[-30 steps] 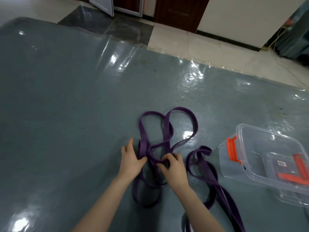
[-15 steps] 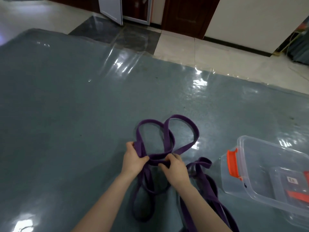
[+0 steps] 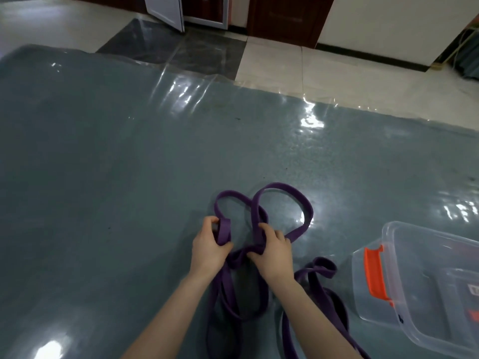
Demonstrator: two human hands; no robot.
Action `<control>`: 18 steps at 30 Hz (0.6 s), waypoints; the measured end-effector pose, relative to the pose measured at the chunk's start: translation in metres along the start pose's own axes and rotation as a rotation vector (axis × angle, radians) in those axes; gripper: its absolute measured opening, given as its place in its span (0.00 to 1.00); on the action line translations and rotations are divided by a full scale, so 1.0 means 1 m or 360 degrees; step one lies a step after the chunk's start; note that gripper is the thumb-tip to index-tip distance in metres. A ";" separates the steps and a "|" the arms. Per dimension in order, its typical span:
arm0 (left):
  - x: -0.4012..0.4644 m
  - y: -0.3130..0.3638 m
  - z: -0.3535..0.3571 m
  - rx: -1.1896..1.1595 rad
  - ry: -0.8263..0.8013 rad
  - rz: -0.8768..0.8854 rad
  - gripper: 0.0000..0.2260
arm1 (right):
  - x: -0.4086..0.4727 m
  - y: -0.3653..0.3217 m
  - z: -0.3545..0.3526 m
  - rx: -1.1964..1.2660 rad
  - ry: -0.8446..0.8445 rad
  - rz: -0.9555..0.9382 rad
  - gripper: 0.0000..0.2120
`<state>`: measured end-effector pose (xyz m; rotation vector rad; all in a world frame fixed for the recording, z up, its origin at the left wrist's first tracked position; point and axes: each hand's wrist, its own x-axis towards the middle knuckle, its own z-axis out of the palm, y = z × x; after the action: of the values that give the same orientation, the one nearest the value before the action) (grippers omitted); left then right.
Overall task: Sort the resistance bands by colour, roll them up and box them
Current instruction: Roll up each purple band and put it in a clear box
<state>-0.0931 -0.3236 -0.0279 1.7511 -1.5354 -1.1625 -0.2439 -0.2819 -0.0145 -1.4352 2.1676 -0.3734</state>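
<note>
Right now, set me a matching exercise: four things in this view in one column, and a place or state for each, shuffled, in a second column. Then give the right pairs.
Column one
1. left hand
2. right hand
3. clear plastic box
4. second purple band

Column two
A. lies loose on the mat, held by no hand
B. grips the left loop of the tangled purple band
C. stands at the right edge, with an orange latch
D. grips the tangled band where its strands cross

Pairs: 1-B, 2-D, 3-C, 4-A
</note>
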 end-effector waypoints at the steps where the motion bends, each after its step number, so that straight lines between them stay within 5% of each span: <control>1: 0.002 0.000 0.000 -0.0012 -0.0004 -0.0003 0.22 | 0.003 0.002 -0.002 0.0041 -0.0006 -0.0034 0.33; 6: 0.010 0.000 -0.002 -0.0058 0.0087 0.0085 0.18 | 0.024 0.006 -0.032 0.0086 0.0224 -0.0075 0.11; 10: 0.005 0.015 -0.008 -0.0100 0.0169 0.0216 0.17 | 0.052 -0.008 -0.071 0.0258 0.0516 -0.0061 0.07; 15: -0.010 0.036 -0.024 -0.0194 0.0235 0.0298 0.22 | 0.074 -0.041 -0.119 0.0694 0.0821 -0.0129 0.16; 18: -0.029 0.044 -0.038 -0.0283 0.0201 0.0275 0.27 | 0.069 -0.048 -0.129 0.0617 0.0528 -0.0073 0.31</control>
<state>-0.0828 -0.3103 0.0347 1.5138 -1.4310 -1.0480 -0.2997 -0.3709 0.0977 -1.2703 2.1521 -1.0506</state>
